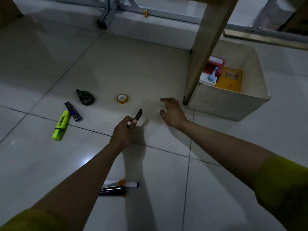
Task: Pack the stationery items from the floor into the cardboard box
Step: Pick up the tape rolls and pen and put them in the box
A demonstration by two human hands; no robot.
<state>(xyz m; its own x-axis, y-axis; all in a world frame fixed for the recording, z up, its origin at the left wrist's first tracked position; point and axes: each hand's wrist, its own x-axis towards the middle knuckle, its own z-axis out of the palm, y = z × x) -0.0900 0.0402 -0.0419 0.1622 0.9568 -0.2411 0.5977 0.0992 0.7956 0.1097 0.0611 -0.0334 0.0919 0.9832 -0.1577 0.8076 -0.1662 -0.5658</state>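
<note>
your left hand [124, 130] pinches the black pen [138, 114] for boxing; right hand [171, 112] spread empty (cardboard box [228, 104] just beside).

Dark lettering on the yellow highlighter [61, 125], too blurred to read; nothing else legible.

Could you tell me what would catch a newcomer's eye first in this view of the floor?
Probably the left hand at the centre, its fingers pinching a black pen above the tiles, while the right hand hovers open beside it. Next comes the bright yellow highlighter lying at the left, then the open cardboard box at the right, with red, white and orange items inside.
</note>
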